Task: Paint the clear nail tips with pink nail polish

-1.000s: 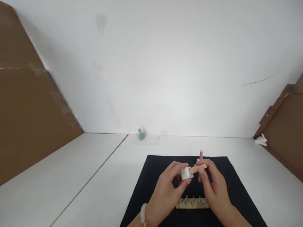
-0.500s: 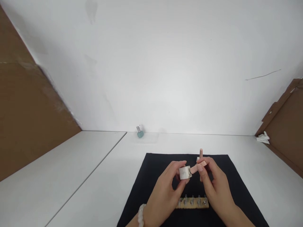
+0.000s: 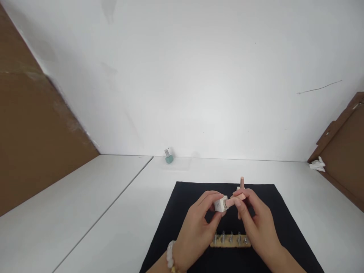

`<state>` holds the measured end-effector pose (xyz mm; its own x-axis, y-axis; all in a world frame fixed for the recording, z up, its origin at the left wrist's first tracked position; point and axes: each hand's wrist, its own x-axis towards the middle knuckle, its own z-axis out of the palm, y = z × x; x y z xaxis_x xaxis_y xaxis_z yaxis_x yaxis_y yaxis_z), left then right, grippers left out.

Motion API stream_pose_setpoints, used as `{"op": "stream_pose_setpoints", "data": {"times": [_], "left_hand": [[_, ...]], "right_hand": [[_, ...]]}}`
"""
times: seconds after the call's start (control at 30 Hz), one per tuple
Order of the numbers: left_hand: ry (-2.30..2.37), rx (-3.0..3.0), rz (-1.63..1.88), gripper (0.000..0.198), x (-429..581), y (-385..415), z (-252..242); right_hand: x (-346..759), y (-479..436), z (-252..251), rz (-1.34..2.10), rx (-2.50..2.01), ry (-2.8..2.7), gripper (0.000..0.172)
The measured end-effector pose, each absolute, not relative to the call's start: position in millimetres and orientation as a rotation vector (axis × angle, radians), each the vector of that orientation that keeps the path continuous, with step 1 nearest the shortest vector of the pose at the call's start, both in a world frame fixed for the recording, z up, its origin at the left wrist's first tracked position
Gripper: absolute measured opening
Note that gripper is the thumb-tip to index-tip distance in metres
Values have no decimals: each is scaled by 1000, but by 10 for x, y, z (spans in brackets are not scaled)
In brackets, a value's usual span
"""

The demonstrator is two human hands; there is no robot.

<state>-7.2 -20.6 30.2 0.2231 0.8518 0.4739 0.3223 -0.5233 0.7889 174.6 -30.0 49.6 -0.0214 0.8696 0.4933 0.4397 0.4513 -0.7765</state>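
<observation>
Over a black mat (image 3: 287, 227), the fingers (image 3: 209, 196) of the left hand (image 3: 195, 231) pinch a white cube (image 3: 220, 204), while the fingers (image 3: 247, 197) of the right hand (image 3: 260, 225) close on a pink peg (image 3: 235, 200), its end meeting the cube's side. A second peg (image 3: 242, 182) stands upright just behind them. Below the hands lies a wooden strip (image 3: 230, 243) set with metal bolts. A beaded bracelet (image 3: 170, 254) circles the left wrist. Farther off, a teal bottle (image 3: 169, 159) stands on the white table (image 3: 85, 212), and a white tissue (image 3: 317, 164) lies against cardboard (image 3: 341, 132).
</observation>
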Motion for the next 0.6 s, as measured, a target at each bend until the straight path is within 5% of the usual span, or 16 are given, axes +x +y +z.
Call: {"op": "stream_pose_setpoints", "data": {"times": [0.13,0.43,0.6], "left_hand": [[1096,1974,1326,30,-76,-199,286],[1231,1856,1227,23,-41,-200,359],[1102,2024,1342,28,-67,-199,305]], "right_hand": [[1718,-281,472,625,-1210,-1444,25],[1743,-317,472,363,-1108,-1690,12],[1713,-267,470,562,-1204,-1535,24]]}}
